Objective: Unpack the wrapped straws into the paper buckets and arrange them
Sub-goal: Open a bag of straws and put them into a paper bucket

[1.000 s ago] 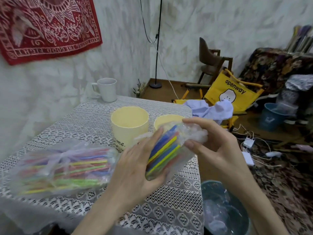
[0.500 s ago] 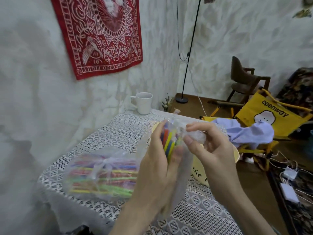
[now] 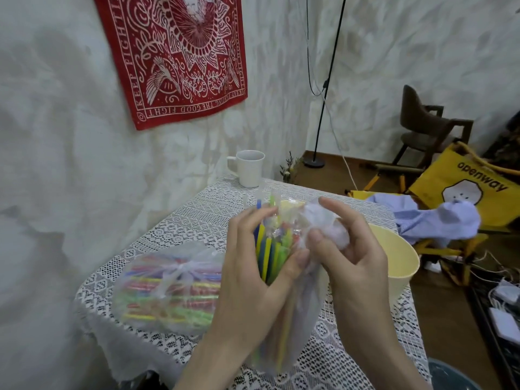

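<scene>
Two hands mid-frame: left hand point(image 3: 253, 280) gripping straw bundle point(image 3: 271, 251), right hand point(image 3: 349, 249) pinching bunched wrapper point(image 3: 323, 220); hard tug likely spilling straws

- Soft, even indoor light fills the room; no lamp or window shows, and the source cannot be told.
- Broad, faint grey shadows lie on the white wall point(image 3: 70, 136) at the left, with blurred edges.
- The straw bag on the table point(image 3: 168, 288) looks hazy, its colours smeared behind the plastic.
- The floor lamp pole point(image 3: 327, 80) leans and bows, a wide-angle bend that grows toward the edges.
- The yellow chair point(image 3: 472, 187) at the right edge is slightly soft.
</scene>
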